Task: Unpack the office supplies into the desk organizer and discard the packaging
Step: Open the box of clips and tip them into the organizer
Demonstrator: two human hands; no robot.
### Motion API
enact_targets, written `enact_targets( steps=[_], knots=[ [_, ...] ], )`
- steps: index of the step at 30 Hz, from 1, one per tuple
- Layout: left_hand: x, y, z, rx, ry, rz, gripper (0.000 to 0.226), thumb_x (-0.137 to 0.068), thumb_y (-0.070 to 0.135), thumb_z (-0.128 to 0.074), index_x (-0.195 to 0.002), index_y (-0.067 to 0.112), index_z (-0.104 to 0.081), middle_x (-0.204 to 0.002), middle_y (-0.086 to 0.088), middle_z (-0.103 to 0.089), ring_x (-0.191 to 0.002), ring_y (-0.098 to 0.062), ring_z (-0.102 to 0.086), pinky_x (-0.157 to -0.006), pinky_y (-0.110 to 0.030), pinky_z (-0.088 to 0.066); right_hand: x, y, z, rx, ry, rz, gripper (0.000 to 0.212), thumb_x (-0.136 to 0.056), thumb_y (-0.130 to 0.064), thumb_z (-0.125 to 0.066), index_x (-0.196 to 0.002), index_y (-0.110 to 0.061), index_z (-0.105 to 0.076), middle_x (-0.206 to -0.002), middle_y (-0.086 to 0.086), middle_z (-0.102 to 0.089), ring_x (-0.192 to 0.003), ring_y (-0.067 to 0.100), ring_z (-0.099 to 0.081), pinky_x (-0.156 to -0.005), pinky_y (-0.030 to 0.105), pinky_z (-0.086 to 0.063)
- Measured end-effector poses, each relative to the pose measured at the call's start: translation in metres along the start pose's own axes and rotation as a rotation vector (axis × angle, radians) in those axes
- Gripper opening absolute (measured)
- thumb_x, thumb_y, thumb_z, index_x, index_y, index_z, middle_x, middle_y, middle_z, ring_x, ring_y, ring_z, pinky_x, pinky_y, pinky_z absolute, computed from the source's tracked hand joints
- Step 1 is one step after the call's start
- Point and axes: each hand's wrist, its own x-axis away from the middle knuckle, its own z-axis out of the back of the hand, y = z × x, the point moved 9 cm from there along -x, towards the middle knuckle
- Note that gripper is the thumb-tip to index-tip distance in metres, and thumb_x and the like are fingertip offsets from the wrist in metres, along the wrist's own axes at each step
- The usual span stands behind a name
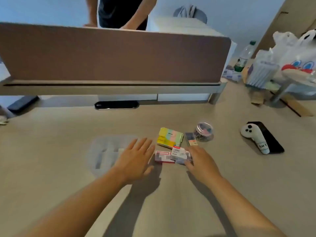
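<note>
On the desk (pixel 59 168) at the left lies a pale, translucent desk organizer (pixel 106 153). Over its right edge hovers the left hand (pixel 135 159), palm down, fingers straight and spread, holding nothing. Just right of it lies a red-and-white box (pixel 163 157), with a smaller white box (pixel 179 153) overlapping it. The right hand (pixel 200 161) grips that white box, fingers curled around it. Behind them sit pastel sticky notes (pixel 170 138), then a clear jar of clips (pixel 204 131).
</note>
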Motion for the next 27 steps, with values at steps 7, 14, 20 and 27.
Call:
enact_targets(
  steps=[7,14,20,27],
  knots=[
    [-0.035,0.004,-0.019,0.013,0.062,0.008,0.065,-0.092,0.044,-0.026,-0.144,0.008,-0.009,-0.155,-0.014,-0.004,-0.144,-0.027,-0.005,-0.117,-0.041,-0.005,-0.030,0.014,-0.031,-0.062,-0.009,0.039,0.048,-0.083,-0.027,-0.059,-0.127,-0.017,-0.042,-0.127,0.005,-0.052,-0.114,0.022,-0.048,-0.089,0.032,-0.042],
    [-0.035,-0.005,-0.027,0.093,0.004,0.056,0.076,-0.084,0.058,-0.017,-0.144,0.015,-0.004,-0.156,-0.006,0.002,-0.144,-0.023,0.006,-0.116,-0.037,0.005,-0.030,0.010,-0.025,-0.229,0.002,0.058,0.046,-0.082,-0.024,-0.062,-0.125,-0.019,-0.044,-0.128,0.003,-0.053,-0.115,0.017,-0.048,-0.082,0.022,-0.044],
    [-0.010,-0.013,0.003,0.512,0.123,0.097,0.077,-0.082,0.046,-0.055,-0.143,0.022,-0.015,-0.154,0.002,-0.018,-0.142,-0.015,-0.012,-0.113,-0.027,-0.010,-0.002,-0.040,0.006,-0.600,-0.055,0.167,0.044,-0.078,-0.009,-0.065,-0.105,-0.035,-0.042,-0.109,-0.010,-0.050,-0.100,-0.002,-0.046,-0.067,-0.005,-0.039],
    [0.034,-0.035,0.003,0.920,0.279,0.128,0.054,-0.075,0.025,-0.069,-0.125,0.019,-0.048,-0.124,0.002,-0.059,-0.105,-0.007,-0.052,-0.088,-0.015,-0.039,0.020,-0.098,0.014,-0.635,-0.063,0.321,0.041,-0.073,-0.009,-0.070,-0.092,-0.037,-0.046,-0.090,-0.027,-0.050,-0.088,-0.006,-0.053,-0.076,0.006,-0.042]
  ],
)
